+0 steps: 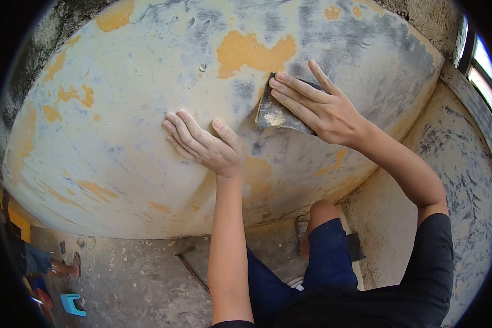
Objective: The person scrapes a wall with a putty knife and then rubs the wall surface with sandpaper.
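Note:
A dark sheet of sandpaper (276, 116), dusted pale near its lower edge, lies against the wall (136, 93) under my right hand (325, 106). The fingers of that hand stretch over the sheet and press it flat, with the thumb apart. To the left, my left hand (205, 143) rests on the wall with nothing in it, its fingers extended and whitened by dust. Orange patches and grey smudges mark the pale wall, and one orange patch (254, 53) sits just above the sandpaper.
On the floor (131, 279) lies a long-handled tool (193, 270), its head partly visible. A light blue plastic stool (72, 305) and another person's leg (60, 268) are at lower left. A grey-streaked side wall (454, 158) and a window (485, 68) are at right.

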Available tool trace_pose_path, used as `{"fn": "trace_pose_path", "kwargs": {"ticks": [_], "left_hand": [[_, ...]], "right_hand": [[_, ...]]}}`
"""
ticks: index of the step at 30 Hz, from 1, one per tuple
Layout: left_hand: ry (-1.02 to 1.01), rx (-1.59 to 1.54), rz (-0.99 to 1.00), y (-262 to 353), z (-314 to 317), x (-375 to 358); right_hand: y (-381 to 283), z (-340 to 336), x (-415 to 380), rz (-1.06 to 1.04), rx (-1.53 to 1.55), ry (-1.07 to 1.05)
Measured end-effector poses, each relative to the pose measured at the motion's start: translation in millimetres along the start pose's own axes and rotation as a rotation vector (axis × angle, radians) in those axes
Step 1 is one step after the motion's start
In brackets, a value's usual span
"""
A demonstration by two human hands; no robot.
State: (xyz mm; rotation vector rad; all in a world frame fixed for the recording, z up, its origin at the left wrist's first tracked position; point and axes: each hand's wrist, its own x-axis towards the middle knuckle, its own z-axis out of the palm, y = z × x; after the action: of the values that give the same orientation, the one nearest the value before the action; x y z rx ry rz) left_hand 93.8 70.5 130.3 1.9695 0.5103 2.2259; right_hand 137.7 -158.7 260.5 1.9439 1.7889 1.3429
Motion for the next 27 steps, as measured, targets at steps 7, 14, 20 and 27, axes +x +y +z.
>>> {"fn": "trace_pose_path", "kwargs": {"ticks": [7, 14, 20, 27], "left_hand": [[-0.021, 0.019, 0.013, -3.2, -1.9, 0.4], [0.003, 0.013, 0.006, 1.1, -1.0, 1.3], [-0.036, 0.011, -0.009, -4.0, -1.6, -1.6], [-0.01, -0.007, -0.007, 0.0, 0.4, -0.6]], "right_hand": [[-13.6, 18.3, 57.9, -0.022, 0.012, 0.223], [-12.6, 15.8, -0.4, 0.071, -0.028, 0.068], [-26.3, 21.4, 50.5, 0.118, 0.036, 0.239], [-21.7, 23.8, -7.8, 0.2, 0.048, 0.114]]}}
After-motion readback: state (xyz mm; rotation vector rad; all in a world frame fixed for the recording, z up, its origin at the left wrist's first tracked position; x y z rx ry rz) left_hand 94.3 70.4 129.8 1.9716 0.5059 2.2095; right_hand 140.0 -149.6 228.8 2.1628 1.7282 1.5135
